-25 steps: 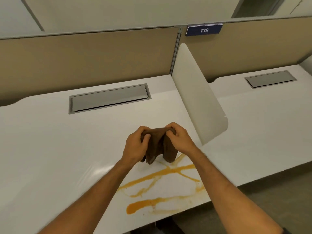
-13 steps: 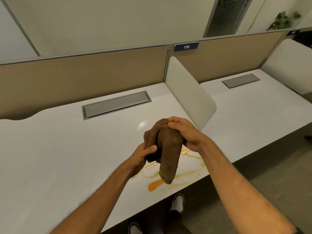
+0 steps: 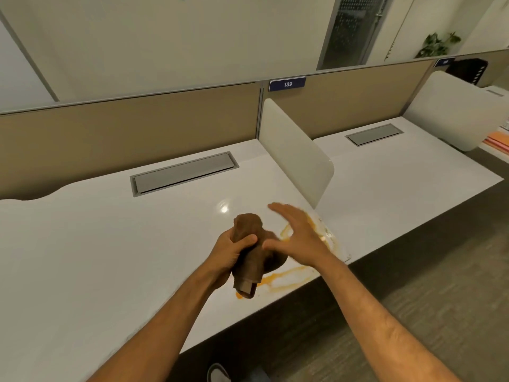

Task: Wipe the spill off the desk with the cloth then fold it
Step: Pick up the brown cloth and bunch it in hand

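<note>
Cloth (image 3: pixel 249 253) bunched in the left hand (image 3: pixel 230 250) fingers' wrap above the spill (image 3: pixel 286 278); right hand (image 3: pixel 298 238) fingers spread wide, empty.

Cloth (image 3: pixel 249 252): plain dark brown. Spill (image 3: pixel 286 277): orange-yellow streaks. Desk (image 3: pixel 96 257): glossy white. Cable tray lid (image 3: pixel 183 175): grey. Side divider (image 3: pixel 294 153): off-white. Back partition (image 3: pixel 124 139): tan. Number plate (image 3: pixel 287 84): navy, white "139". Floor (image 3: pixel 413 312): grey-brown.

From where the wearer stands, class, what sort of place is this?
Most likely an open-plan office: a row of white desks split by a divider panel, a fabric partition carrying a number plate "139", and a cable hatch.
</note>
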